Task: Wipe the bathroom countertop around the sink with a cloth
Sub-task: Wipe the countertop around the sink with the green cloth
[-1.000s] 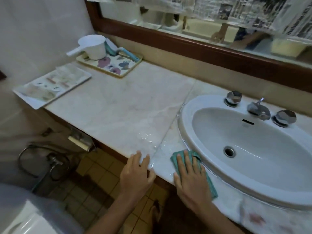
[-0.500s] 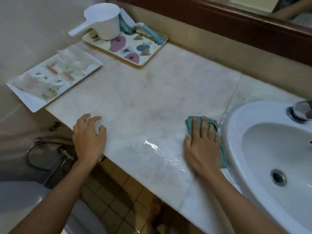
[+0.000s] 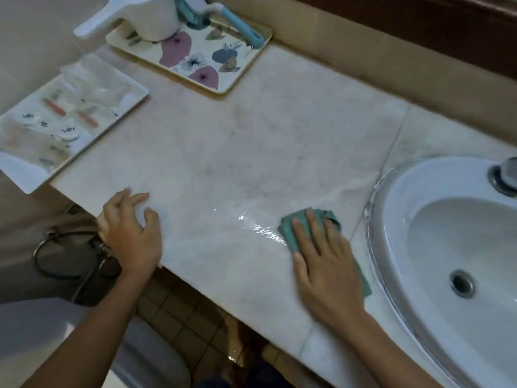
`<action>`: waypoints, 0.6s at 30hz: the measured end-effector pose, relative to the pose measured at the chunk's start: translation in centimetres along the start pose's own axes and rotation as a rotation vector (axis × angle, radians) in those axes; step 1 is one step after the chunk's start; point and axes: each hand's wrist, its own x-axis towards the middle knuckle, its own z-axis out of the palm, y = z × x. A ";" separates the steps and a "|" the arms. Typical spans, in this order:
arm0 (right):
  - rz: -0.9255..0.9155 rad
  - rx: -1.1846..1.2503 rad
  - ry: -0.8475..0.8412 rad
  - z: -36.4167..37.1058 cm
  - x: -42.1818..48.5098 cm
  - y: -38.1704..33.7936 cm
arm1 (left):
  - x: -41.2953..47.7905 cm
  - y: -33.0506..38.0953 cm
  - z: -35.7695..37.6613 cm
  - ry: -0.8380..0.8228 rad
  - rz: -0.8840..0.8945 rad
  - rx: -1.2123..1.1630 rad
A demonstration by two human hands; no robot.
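Note:
My right hand [image 3: 326, 264] lies flat on a folded green cloth [image 3: 288, 233], pressing it onto the pale marble countertop [image 3: 251, 141] just left of the white sink [image 3: 397, 219]. A wet, shiny streak [image 3: 257, 225] sits on the marble right beside the cloth's left edge. My left hand [image 3: 130, 231] rests with fingers apart on the counter's front edge at the left, holding nothing. Most of the cloth is hidden under my palm.
A floral tray [image 3: 223, 71] at the back left carries a white scoop [image 3: 145, 15] and a blue-handled brush [image 3: 240, 23]. A white tray [image 3: 25, 175] of small packets overhangs the counter's left end. A tap handle [image 3: 506, 175] shows at the right edge. Tiled floor lies below.
My right hand has slid the cloth from the sink's front rim leftward onto the open marble. My left hand moved left along the front edge. The view has tilted down and left.

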 end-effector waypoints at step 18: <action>-0.388 0.032 -0.141 3.3 2.8 -13.8 | 0.3 -0.5 -0.6 -0.051 -0.052 -0.140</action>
